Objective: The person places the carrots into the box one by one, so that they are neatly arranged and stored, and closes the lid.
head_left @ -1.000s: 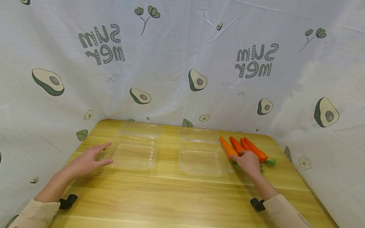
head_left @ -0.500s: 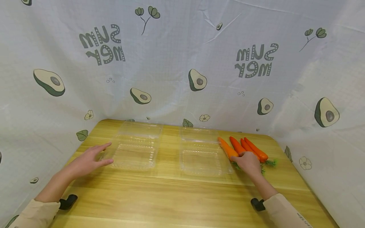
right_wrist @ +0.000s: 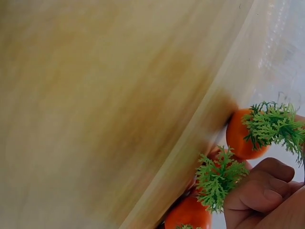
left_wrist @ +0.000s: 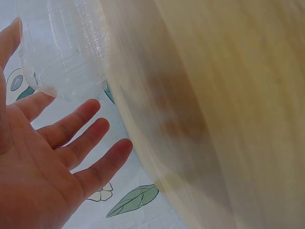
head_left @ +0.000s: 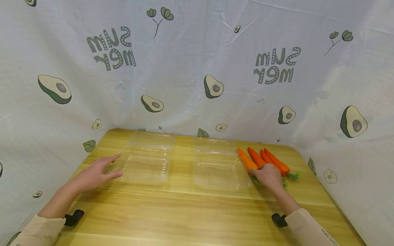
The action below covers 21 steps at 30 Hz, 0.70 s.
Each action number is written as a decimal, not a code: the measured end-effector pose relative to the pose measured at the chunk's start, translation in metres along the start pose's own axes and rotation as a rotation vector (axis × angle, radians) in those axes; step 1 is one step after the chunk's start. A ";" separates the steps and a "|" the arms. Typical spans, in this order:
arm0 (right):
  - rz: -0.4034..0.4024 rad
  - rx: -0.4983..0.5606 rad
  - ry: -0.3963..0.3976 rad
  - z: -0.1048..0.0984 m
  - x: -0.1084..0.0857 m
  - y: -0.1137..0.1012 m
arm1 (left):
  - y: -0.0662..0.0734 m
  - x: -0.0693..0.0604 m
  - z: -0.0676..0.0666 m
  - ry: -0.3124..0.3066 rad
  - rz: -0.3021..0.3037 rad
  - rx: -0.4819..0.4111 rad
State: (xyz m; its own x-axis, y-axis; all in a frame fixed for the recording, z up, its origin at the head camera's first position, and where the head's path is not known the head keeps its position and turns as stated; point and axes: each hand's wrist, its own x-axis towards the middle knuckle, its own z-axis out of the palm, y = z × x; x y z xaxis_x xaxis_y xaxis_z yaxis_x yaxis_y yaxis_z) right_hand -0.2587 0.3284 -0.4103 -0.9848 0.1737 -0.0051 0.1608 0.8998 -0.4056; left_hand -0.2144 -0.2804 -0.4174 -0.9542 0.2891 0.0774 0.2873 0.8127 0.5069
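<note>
On the right of the table, my right hand [head_left: 269,176] pinches the leftmost orange carrot [head_left: 245,159] near its leafy end, between thumb and index finger. Several more carrots [head_left: 254,156] lie close beside it, partly covered by the hand. Their green leaves [right_wrist: 217,179] show below the curled fingers in the right wrist view. Over at the left, my left hand [head_left: 95,172] is spread beside a clear plastic box [head_left: 146,167] with its lid folded back. In the left wrist view its fingers reach to the box's edge [left_wrist: 64,95]; contact is hard to tell.
A second clear plastic box [head_left: 217,174], lid also folded back, stands left of the carrots, close to the held one. The wooden table [head_left: 184,215] has rounded far corners. A white printed cloth [head_left: 184,61] hangs behind it and along both sides.
The held carrot's tip has shifted slightly left and back right. Both hands otherwise keep their places.
</note>
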 end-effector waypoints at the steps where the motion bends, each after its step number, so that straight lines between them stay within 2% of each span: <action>1: 0.000 -0.004 0.000 0.000 0.000 0.000 | 0.000 0.001 0.000 0.001 0.002 0.000; 9: 0.001 -0.029 -0.004 -0.002 -0.002 0.003 | -0.002 0.001 0.001 -0.001 0.009 -0.010; 14: 0.037 0.011 -0.021 -0.004 -0.003 0.004 | -0.002 0.001 0.002 0.001 0.010 0.000; 21: 0.036 0.041 -0.025 -0.010 -0.002 0.002 | -0.002 0.003 0.001 0.006 0.012 0.000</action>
State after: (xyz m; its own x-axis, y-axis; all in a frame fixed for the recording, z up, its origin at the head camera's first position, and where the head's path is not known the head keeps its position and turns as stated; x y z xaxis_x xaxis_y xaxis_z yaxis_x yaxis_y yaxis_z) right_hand -0.2556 0.3342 -0.4022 -0.9798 0.1952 -0.0425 0.1937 0.8760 -0.4418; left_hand -0.2177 -0.2809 -0.4196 -0.9511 0.2957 0.0887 0.2988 0.8092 0.5058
